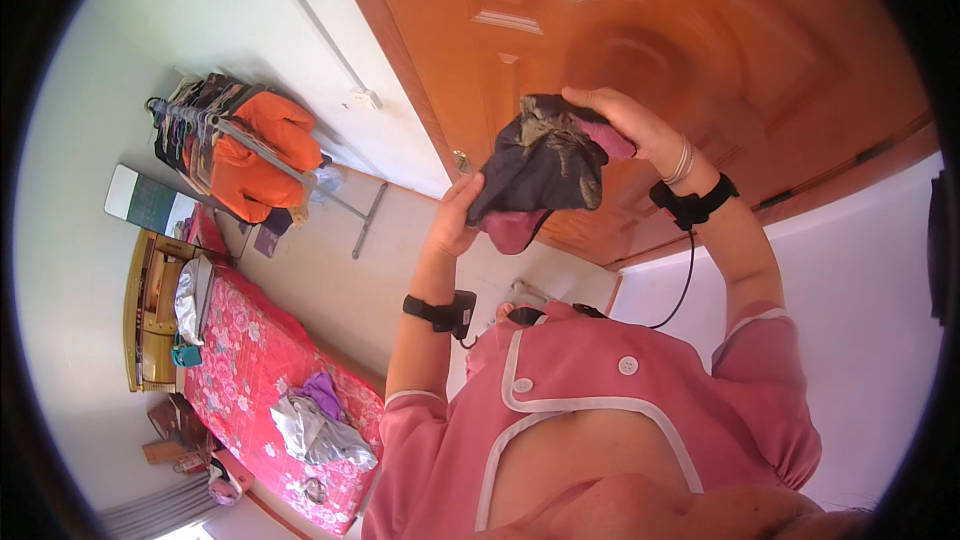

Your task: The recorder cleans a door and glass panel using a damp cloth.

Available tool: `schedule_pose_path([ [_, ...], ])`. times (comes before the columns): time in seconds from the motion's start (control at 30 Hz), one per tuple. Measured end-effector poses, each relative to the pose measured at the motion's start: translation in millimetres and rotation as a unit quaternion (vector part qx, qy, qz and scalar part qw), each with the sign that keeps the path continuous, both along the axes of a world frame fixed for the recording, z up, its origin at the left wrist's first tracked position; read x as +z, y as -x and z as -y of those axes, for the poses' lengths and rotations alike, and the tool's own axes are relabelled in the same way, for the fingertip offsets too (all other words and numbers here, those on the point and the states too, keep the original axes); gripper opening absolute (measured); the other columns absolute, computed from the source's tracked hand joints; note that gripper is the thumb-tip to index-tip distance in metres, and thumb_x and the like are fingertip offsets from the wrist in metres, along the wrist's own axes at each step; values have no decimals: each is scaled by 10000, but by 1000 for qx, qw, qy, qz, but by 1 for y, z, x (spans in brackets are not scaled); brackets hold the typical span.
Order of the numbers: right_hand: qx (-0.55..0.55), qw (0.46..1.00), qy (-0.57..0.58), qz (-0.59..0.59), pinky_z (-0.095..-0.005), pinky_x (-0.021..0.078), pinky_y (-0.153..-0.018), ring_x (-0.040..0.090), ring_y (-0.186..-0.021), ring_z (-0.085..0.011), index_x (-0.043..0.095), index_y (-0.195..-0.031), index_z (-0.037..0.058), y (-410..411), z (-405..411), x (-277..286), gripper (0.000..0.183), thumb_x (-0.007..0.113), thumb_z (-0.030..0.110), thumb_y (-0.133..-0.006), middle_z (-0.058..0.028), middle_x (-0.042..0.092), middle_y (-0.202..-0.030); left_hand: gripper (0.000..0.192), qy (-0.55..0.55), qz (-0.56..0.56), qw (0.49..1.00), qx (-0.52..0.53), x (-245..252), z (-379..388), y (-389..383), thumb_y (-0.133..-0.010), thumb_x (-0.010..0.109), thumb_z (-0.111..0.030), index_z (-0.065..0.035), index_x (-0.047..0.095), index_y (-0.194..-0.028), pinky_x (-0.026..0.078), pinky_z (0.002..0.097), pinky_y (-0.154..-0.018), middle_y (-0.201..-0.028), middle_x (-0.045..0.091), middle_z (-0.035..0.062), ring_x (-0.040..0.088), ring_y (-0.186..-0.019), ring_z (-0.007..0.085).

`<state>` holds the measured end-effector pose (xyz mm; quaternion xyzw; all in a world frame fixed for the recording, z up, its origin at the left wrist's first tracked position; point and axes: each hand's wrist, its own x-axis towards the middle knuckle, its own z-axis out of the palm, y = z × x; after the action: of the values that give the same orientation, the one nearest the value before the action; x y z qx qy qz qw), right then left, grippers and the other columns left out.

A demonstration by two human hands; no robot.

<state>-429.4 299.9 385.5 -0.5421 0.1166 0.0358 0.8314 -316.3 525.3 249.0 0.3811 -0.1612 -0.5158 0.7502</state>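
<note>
Both hands hold a dark grey cloth item (525, 165) with brownish patterned patches and pink parts showing at two ends; its exact kind cannot be told. My left hand (457, 217) grips its lower left edge, thumb on top. At its upper right end, my right hand (626, 120) pinches the dark cloth and a pink part between thumb and fingers. The item is raised before a brown panelled wooden door (675, 22). Black straps with small devices are around both wrists, and bracelets sit on the right one.
A bed (232, 360) with a floral pink cover, bearing crumpled grey and purple cloths (322, 427), stands at the left. Beyond it is a metal clothes rack (285, 165) with an orange garment (262, 154). A door handle (461, 161) is just beyond my left hand.
</note>
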Motion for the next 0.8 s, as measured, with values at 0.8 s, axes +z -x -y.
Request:
schedule_pose_path([
  [0.8, -274, 937, 214, 19, -250, 444, -728, 530, -879, -134, 477, -1103, 16, 37, -12, -3, 491, 695, 169, -690, -67, 560, -943, 580, 183, 161, 964, -108, 101, 78, 29, -884, 478, -347, 6, 279, -1298, 267, 400, -1006, -1387, 227, 129, 293, -1253, 283],
])
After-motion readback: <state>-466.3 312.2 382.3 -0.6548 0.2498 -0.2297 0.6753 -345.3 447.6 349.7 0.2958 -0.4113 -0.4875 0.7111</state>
